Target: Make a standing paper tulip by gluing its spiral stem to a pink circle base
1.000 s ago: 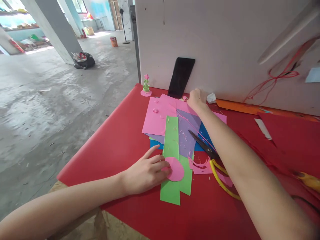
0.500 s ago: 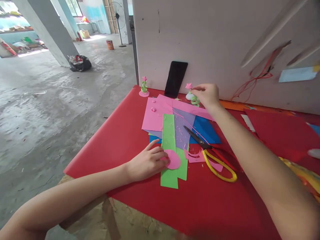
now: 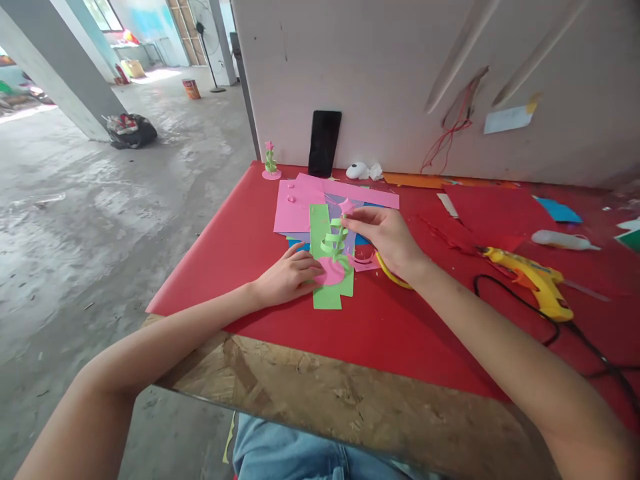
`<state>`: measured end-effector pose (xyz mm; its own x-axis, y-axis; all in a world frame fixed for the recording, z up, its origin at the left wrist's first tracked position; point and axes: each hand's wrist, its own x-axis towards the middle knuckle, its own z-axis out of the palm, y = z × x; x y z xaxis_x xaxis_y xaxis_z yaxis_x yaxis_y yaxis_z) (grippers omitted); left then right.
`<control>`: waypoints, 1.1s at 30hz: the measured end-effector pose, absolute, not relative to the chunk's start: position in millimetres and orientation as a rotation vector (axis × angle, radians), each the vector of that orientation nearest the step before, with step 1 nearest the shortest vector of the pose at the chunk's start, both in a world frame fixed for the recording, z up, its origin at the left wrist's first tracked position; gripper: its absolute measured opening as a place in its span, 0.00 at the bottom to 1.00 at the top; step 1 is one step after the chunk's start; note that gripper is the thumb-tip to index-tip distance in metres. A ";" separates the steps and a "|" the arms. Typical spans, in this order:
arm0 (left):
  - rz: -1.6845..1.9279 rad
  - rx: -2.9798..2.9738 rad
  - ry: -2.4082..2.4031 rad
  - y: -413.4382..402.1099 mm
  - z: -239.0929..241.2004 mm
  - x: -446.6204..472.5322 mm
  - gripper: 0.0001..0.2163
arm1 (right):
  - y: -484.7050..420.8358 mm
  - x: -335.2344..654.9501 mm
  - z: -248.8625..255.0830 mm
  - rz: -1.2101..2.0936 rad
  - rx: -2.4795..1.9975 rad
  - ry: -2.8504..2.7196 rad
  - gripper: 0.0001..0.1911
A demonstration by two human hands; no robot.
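My right hand [image 3: 383,233] pinches the top of a green paper spiral [image 3: 334,241], just under the pink paper star [image 3: 346,206] that tops it. The spiral stands upright, its lower end over a round pink paper disc [image 3: 331,272]; whether it touches is unclear. My left hand [image 3: 290,275] lies with fingers stretched out, fingertips on the disc's left edge. Beneath the disc are green paper strips [image 3: 327,300]. Scissors with yellow handles [image 3: 393,273] are mostly hidden by my right hand. A similar finished-looking spiral [image 3: 271,160] with star and pink base stands at the far left corner.
A black phone [image 3: 325,143] leans on the white panel behind. Pink sheets [image 3: 295,213] lie stacked with purple and blue paper. A yellow glue gun [image 3: 535,280] with its cord and a white bottle [image 3: 563,240] are at right. The table's front edge [image 3: 310,373] is bare wood.
My right hand has brought the star-topped green spiral from the back of the table to the pink disc. The left hand stays at the disc. The view has shifted right and down.
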<state>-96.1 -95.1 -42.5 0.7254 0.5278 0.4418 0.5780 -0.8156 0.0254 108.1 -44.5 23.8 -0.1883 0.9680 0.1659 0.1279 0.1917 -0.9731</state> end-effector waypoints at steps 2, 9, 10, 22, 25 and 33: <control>-0.670 -2.813 -0.893 -95.3 -42.0 -97.0 0.11 | -49.7 104.0 18.3 1.100 -1.095 -1.555 0.19; -0.638 -2.782 -0.915 -96.3 -38.9 -97.8 0.13 | -64.9 95.9 8.5 0.963 -1.139 -1.655 0.08; -0.630 -2.774 -0.924 -96.4 -38.9 -97.7 0.13 | -66.6 96.0 8.3 0.942 -1.143 -1.665 0.06; -0.580 -2.776 -0.863 -98.3 -38.7 -101.3 0.15 | -71.2 105.0 1.8 0.863 -1.170 -1.729 0.03; -0.565 -2.787 -0.868 -98.5 -38.7 -101.1 0.15 | -72.3 106.3 -0.9 0.869 -1.178 -1.739 0.04; -0.532 -2.801 -0.891 -98.0 -39.7 -100.8 0.15 | -78.7 107.2 0.8 0.836 -1.219 -1.761 0.04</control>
<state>-100.8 -98.0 -39.7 0.7600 0.5290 0.3777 0.5836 -0.8111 -0.0383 107.2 -78.7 0.8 -0.1974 0.9479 0.2502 0.4053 0.3113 -0.8596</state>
